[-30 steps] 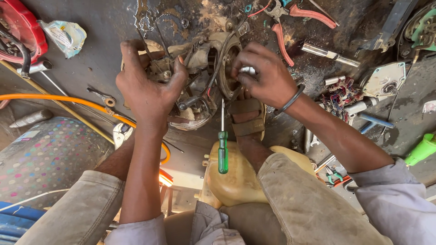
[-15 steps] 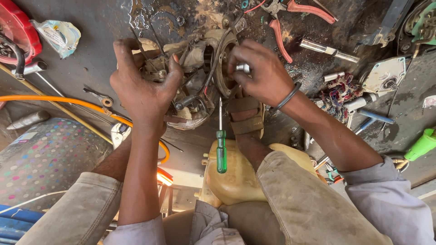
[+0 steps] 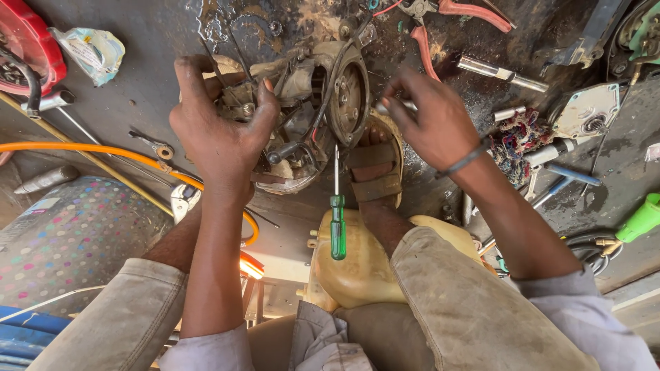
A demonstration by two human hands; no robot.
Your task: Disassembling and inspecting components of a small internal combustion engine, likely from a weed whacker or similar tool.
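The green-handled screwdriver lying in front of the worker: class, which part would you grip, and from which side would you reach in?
Grip the green-handled screwdriver by its green handle, probably coming from the near side, the worker's own. The handle is the thick end, points toward the worker and rests on the yellowish plastic tank, free of clutter. Its thin shaft runs up toward the greasy engine part.

screwdriver (image 3: pixel 337 233) green handle; hose (image 3: pixel 89 149) orange; pliers (image 3: pixel 454 14) red grips

A dark, oil-stained concrete floor (image 3: pixel 137 41) fills the view in bright daylight, wet and grimy at the top. A dotted cloth (image 3: pixel 62 240) lies lower left, an orange hose (image 3: pixel 89 149) curving across beside it.
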